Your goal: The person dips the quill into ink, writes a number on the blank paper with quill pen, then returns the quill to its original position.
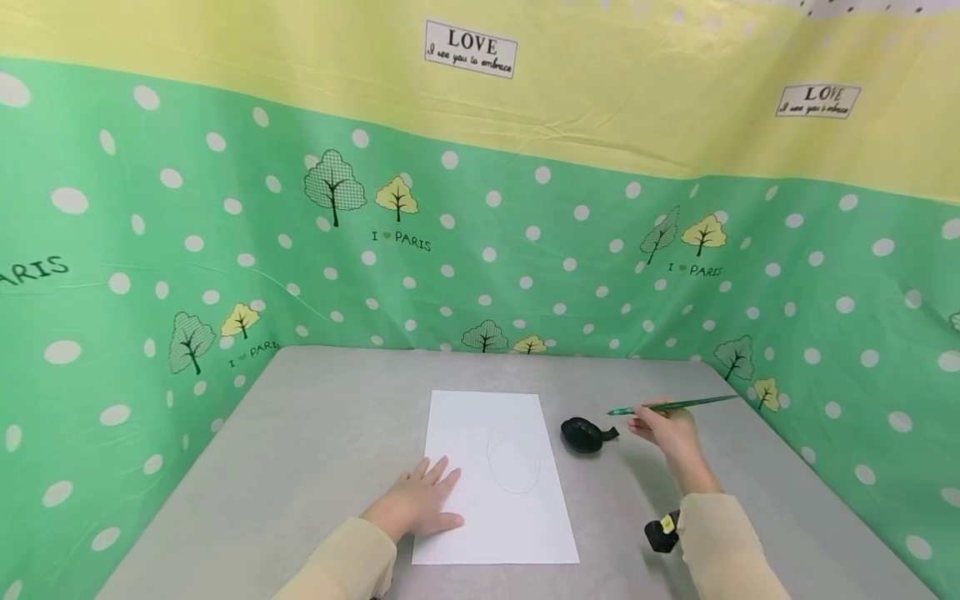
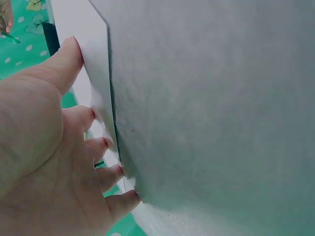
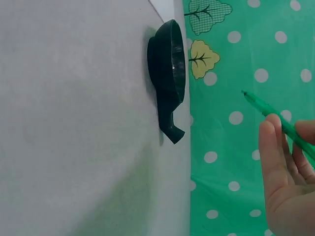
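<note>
Hands split the work: the left hand (image 1: 417, 502) lies flat, fingers spread, pinning the near left edge of the paper (image 1: 497, 475) on the grey tabletop (image 1: 300, 450). Right hand (image 1: 666, 433) pinches a green brush (image 1: 675, 407), raised just right of the black ink dish (image 1: 583, 435). Judging by this, loading the brush is the step; its tip must drop into the dish.

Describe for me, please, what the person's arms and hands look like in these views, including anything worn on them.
Both arms wear long, loose sleeves of pale beige cloth, the left sleeve and the right sleeve each ending at the wrist. The left hand and right hand are bare, with no gloves or rings visible. A small black device with a yellow mark sits at the right wrist.
</note>
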A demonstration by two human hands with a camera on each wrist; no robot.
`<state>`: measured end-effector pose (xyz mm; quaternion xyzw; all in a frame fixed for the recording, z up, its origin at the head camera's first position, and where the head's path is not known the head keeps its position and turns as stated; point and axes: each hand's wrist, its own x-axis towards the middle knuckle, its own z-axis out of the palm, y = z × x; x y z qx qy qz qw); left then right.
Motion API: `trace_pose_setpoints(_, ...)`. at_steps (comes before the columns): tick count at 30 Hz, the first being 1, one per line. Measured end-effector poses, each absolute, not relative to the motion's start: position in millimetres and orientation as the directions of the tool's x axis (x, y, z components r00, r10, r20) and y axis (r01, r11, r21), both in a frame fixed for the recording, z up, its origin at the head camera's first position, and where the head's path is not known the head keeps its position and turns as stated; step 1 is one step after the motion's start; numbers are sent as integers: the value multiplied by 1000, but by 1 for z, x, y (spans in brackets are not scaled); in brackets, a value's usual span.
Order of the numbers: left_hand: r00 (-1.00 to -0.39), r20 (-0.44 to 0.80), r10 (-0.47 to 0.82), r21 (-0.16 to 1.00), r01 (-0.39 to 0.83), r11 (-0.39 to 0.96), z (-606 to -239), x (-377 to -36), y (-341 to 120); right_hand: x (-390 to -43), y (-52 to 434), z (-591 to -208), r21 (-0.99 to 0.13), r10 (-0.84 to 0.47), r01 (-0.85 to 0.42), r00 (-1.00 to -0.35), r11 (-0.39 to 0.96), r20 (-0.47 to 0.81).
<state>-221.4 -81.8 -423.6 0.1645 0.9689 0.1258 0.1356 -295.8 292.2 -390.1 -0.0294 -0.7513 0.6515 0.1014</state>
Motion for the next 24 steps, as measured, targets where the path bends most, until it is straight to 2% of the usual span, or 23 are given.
trace_pose_setpoints(5, -909, -223, 353, 289, 284, 914, -425, -222, -82, -296, 293, -392, -962, 184, -67, -976, 266, 119)
trace_pose_setpoints(7, -908, -228, 351, 289, 281, 915, -426, -222, -82, -290, 286, -384, -937, 200, -15, -976, 349, 90)
trace_pose_setpoints(17, -912, -221, 345, 283, 278, 918, -423, -221, -80, -291, 285, -386, -926, 102, -53, -990, 375, 98)
trace_pose_setpoints(18, -912, -219, 345, 283, 279, 917, -423, -220, -80, -299, 294, -396, -941, 63, -93, -991, 325, 120)
trace_pose_setpoints(21, -913, -219, 345, 282, 279, 918, -422, -220, -80, -299, 296, -397, -960, 77, -56, -994, 273, 80)
trace_pose_setpoints(24, -914, -220, 341, 283, 275, 919, -422, -220, -81, -297, 296, -397, -959, 84, -49, -994, 279, 75)
